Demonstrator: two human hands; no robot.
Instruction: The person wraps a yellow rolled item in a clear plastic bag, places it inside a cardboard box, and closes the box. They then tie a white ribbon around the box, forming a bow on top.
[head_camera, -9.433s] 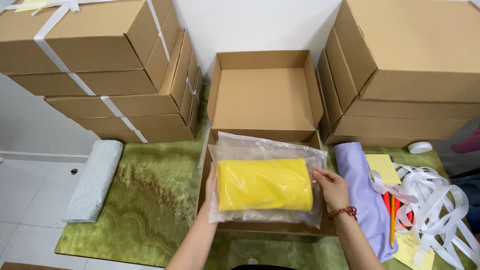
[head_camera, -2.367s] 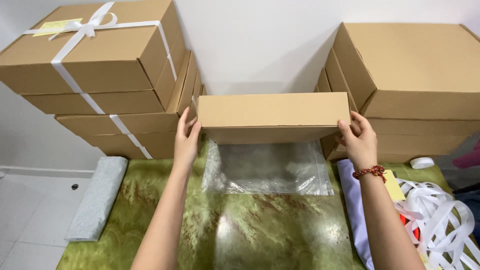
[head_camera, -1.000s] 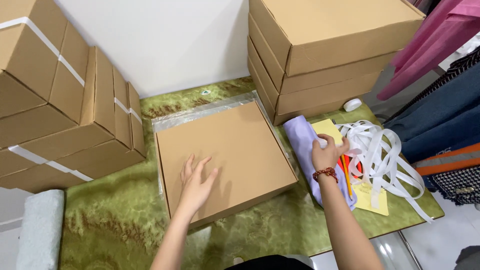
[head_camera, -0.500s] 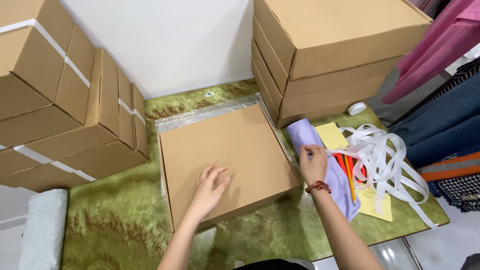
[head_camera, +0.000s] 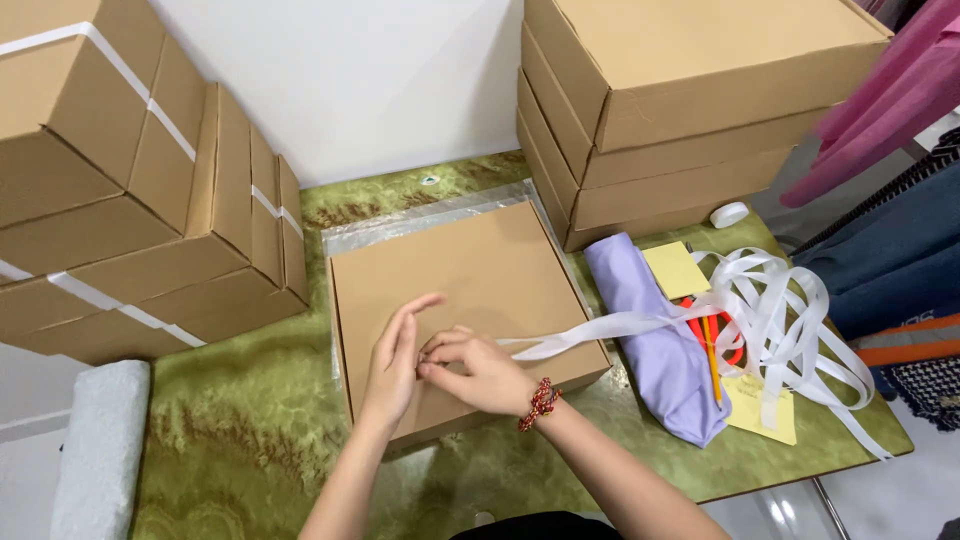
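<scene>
The left hand (head_camera: 392, 365) is lying open and flat on the closed box (head_camera: 465, 300) mid-table, steadying it. The right hand (head_camera: 478, 370) is pinching the white ribbon (head_camera: 600, 328) end; keeping it flat, untwisted and centred matters, judging by its trailing tangle.

The closed cardboard box (head_camera: 470, 300) fills the middle of the desk (head_camera: 250, 440), and both hands (head_camera: 440, 365) crowd over its near half. Stacked ribboned boxes (head_camera: 150, 220) wall off the left, touching or nearly touching it. A second stack (head_camera: 680, 110) blocks the far right. White ribbon (head_camera: 770, 310), a folded lilac cloth (head_camera: 660, 340) and what looks like scissors clutter the right. Bare green desk lies open at near left.
</scene>
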